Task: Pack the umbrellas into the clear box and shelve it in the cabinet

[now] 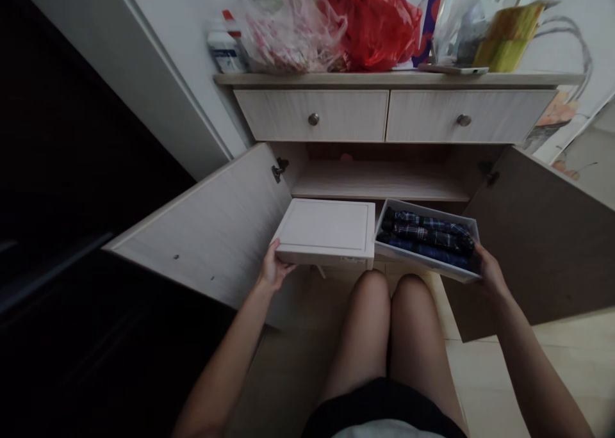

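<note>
My left hand is closed on the left front corner of a white lidded box, its thumb at the edge and fingers beneath. On the other side, my right hand grips the right end of an open white box. Several folded plaid umbrellas, dark blue and black, lie side by side in that open box. Both boxes are held in front of the cabinet, above my knees, their inner ends close together. The undersides of the boxes and some of my fingers are hidden.
The cabinet's left door and right door stand wide, flanking my arms. Behind the boxes runs a shelf. Two drawers are closed above. Plastic bags, including a red bag, a white bottle and a phone-like slab crowd the top.
</note>
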Demonstrator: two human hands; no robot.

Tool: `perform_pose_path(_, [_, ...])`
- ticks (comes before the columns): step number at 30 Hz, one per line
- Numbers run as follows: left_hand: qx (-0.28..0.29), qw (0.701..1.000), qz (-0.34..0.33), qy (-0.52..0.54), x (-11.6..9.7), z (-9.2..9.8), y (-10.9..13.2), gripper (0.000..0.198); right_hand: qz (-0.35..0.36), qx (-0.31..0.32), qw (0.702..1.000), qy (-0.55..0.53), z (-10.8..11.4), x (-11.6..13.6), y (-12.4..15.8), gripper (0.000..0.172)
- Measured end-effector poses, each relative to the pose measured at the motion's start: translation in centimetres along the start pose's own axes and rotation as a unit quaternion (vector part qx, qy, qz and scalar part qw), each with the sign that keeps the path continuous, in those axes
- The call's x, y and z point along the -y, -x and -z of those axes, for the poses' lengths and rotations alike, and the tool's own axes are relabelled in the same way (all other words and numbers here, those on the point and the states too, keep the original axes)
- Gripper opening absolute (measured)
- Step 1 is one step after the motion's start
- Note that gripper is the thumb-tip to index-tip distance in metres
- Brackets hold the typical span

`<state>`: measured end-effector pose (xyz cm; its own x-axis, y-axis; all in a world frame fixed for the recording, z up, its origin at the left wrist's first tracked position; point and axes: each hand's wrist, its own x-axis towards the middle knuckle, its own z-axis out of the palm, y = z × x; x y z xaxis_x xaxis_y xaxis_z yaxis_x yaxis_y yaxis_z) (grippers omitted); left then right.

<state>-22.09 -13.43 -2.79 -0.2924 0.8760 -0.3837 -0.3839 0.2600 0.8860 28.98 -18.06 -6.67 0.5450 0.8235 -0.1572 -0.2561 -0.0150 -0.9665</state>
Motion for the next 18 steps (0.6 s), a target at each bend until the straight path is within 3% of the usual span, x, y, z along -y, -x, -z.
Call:
perform_pose_path(9, [-0.005,1.0,0.012,0.018,1.1,0.8,1.2,0.05,-0.016,0.02,1.0,-0.013,-0.4,0.7,-0.6,0.036])
perform_pose_path(18, [0.005,1.0,0.007,0.022,1.4,0.4,0.9,0.05,-0.047,0.01,0.999,0.002,-0.2,0.8,-0.2,0.031])
